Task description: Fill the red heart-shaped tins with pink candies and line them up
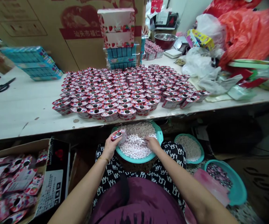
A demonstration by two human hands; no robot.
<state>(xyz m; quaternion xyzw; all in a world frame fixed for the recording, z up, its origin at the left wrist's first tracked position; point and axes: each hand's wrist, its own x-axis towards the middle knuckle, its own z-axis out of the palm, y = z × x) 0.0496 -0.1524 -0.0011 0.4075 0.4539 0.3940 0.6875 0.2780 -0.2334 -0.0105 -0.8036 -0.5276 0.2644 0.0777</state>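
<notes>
My left hand (109, 147) is closed round a small red-and-white printed carton (119, 134), tilted so that the round hole in its top shows. It is held over the left rim of a turquoise basin (160, 133). White pellet-like candies (134, 150) fill the near part of this basin, and duller beige ones (138, 127) lie at its back. My right hand (152, 144) reaches into the basin from the right, its fingers pinched together at the white candies. What sits between those fingertips is too small to make out.
Rows of similar cartons (118, 91) cover the white table (29, 109) ahead. Scissors (3, 85) and blue packs (34, 62) lie left. A cardboard box (40, 189) of cartons stands lower left. Two more basins, one of beige pellets (188, 147), one turquoise (239, 186), stand right. Behind the table shows another person's hand (145, 29).
</notes>
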